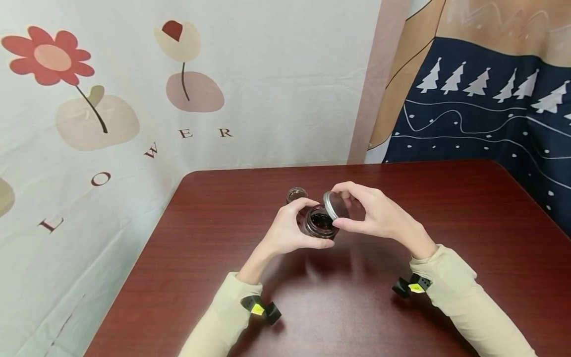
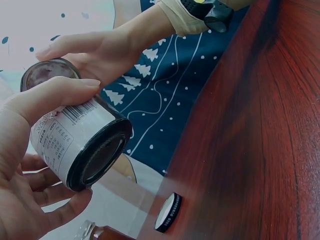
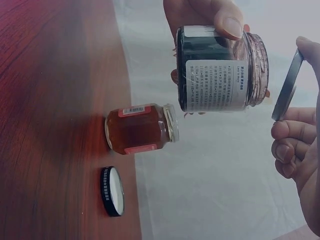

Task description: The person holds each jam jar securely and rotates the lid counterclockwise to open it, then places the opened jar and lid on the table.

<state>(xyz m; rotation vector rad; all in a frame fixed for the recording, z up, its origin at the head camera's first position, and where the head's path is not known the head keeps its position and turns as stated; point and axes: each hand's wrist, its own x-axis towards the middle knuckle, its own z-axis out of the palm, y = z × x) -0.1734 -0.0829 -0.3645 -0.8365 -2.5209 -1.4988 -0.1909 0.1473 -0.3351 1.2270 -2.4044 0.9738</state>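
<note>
My left hand [image 1: 285, 232] grips a glass jar [image 3: 215, 82] of dark contents by its side, thumb and fingers spread around it. A white label with printed text and a barcode wraps the jar, which is held above the table and tilted, its mouth uncovered. Between the thumb and fingers of my right hand [image 1: 381, 210] is a round metal lid [image 1: 335, 206], tipped on edge right at the mouth in the head view. From the right wrist, a gap shows between lid [image 3: 289, 87] and rim.
Behind the held jar stands a second glass jar [image 3: 137, 129] with amber-brown contents, red labels and an uncovered mouth. A black-rimmed lid [image 3: 112, 191] lies on the reddish-brown table [image 1: 187, 277] beside it. Printed cloths [image 1: 285, 89] hang beyond the table's far edge.
</note>
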